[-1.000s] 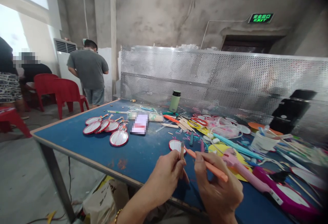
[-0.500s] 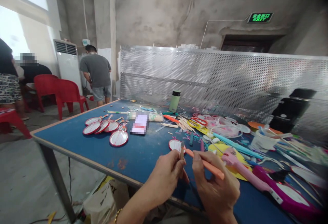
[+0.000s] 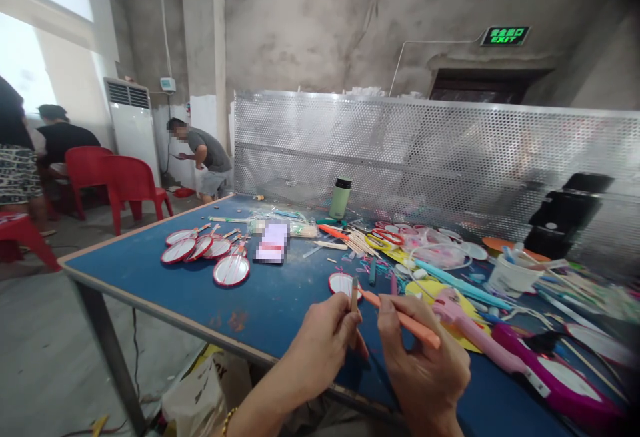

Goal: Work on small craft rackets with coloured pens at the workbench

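My left hand point(image 3: 325, 337) is closed on a thin, flat wooden stick point(image 3: 355, 300), which points up and has a greyish tip. My right hand point(image 3: 425, 357) grips a slim orange pen-like tool point(image 3: 417, 329) at a slant. Its narrow front end meets or nearly meets the stick; I cannot tell which. Just beyond my left fingers lies a round white disc with a red rim point(image 3: 341, 282), partly covered by the hand and stick. Several similar red-rimmed discs with strings and small sticks point(image 3: 231, 269) lie farther left on the blue table point(image 3: 165, 287).
A phone point(image 3: 273, 244) lies mid-table, with a green tumbler point(image 3: 341, 198) behind it. On the right are wooden sticks point(image 3: 361, 240), red-handled scissors point(image 3: 389, 236), a pink glue gun point(image 3: 475, 330) and a white tub point(image 3: 513, 276). A perforated metal panel point(image 3: 350, 137) borders the back.
My hands, the stick and the orange tool stay almost where they were. In the background, a person in grey has turned and bent forward beside the wall.
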Demonstrator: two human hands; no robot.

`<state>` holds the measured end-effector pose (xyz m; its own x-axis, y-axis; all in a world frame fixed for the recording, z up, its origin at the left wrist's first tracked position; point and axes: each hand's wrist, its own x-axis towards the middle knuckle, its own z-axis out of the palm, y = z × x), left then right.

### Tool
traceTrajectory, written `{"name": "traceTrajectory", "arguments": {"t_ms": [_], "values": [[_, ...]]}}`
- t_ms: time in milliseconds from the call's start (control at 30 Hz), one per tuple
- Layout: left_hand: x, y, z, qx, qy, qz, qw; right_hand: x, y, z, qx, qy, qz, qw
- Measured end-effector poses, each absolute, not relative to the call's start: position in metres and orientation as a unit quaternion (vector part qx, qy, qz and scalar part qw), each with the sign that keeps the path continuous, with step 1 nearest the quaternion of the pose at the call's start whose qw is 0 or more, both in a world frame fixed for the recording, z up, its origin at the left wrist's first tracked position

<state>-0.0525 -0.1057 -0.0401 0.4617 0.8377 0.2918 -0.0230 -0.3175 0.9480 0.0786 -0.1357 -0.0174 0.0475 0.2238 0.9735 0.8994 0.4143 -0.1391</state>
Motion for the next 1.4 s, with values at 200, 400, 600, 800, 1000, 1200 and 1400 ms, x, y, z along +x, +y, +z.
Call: {"name": "traceTrajectory", "arguments": {"t_ms": [200,400,600,800,1000,1200,1400], "values": [[-0.052,-0.1036,-0.0426,0.696,0.297,0.432,0.491,0.0776,-0.1362,-0.0172,-0.455,-0.61,-0.304,0.574],[-0.0525,-0.1043,-0.0421,0.694,0.295,0.433,0.495,0.0792,-0.135,-0.0176,-0.457,-0.623,-0.305,0.557],[-0.0524,-0.1045,-0.0416,0.693,0.294,0.433,0.496,0.0778,-0.1359,-0.0169,-0.447,-0.615,-0.305,0.574],[-0.0519,-0.1045,-0.0425,0.692,0.293,0.435,0.496,0.0782,-0.1361,-0.0172,-0.443,-0.626,-0.302,0.566],[-0.0521,-0.1044,-0.0437,0.694,0.292,0.437,0.491,0.0786,-0.1345,-0.0177,-0.447,-0.624,-0.301,0.566],[-0.0527,-0.1047,-0.0425,0.696,0.292,0.436,0.491,0.0787,-0.1363,-0.0179,-0.451,-0.62,-0.311,0.562],[-0.053,-0.1047,-0.042,0.696,0.297,0.431,0.491,0.0784,-0.1377,-0.0181,-0.46,-0.618,-0.302,0.562]]}}
